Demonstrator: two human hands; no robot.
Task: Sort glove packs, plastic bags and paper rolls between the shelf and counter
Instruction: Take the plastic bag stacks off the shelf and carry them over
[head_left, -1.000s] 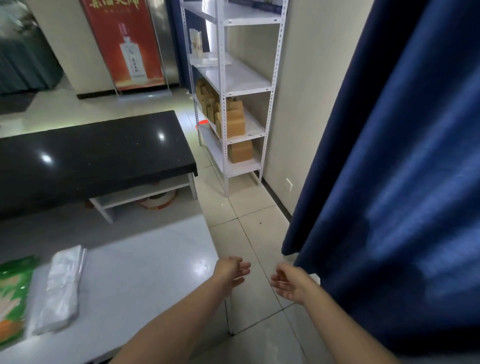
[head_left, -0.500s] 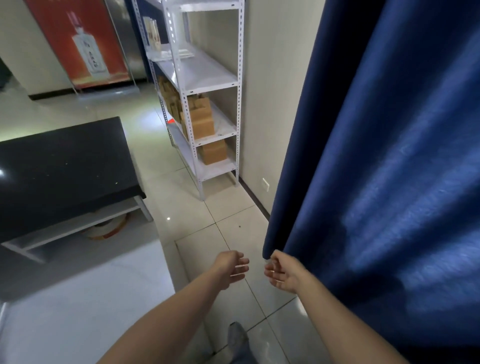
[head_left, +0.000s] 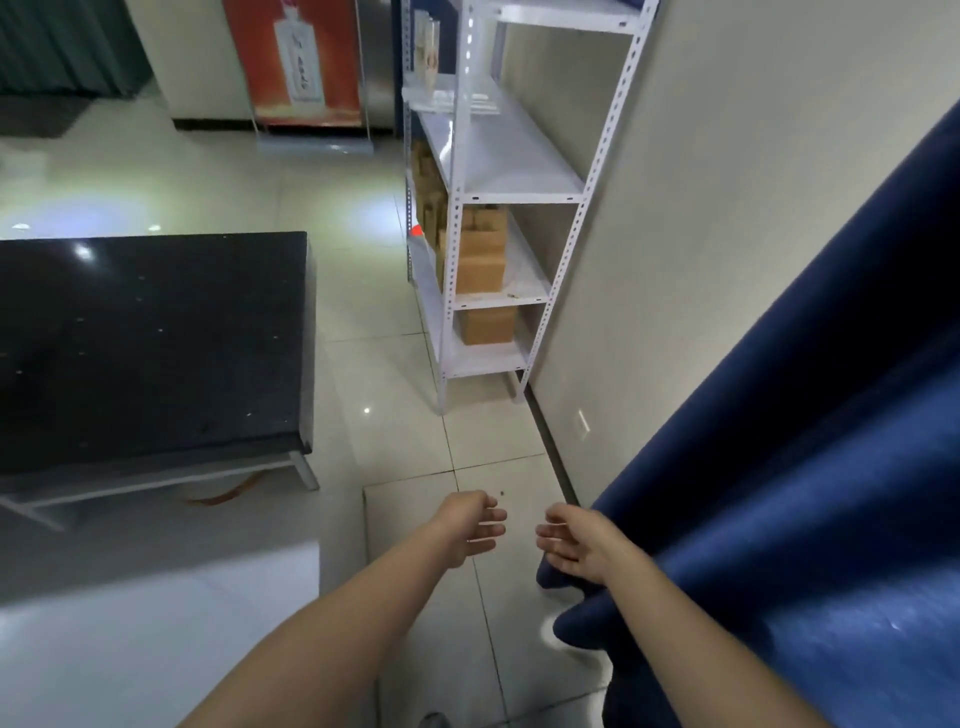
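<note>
Near and centre, the left hand (head_left: 470, 530) and right hand (head_left: 576, 545) hang empty, fingers loose, the right just beside a dark blue fabric curtain (head_left: 779, 467). The tall white perforated-metal shelf (head_left: 498, 156) stands well apart, far beyond them. The likely step is walking there, so keep both hands free and off the curtain.

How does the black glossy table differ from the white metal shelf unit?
The black glossy table is low, dark and one broad slab; the white metal shelf unit is tall, pale and stacked in tiers holding brown cardboard boxes. Both stand on the pale tiled floor.
</note>
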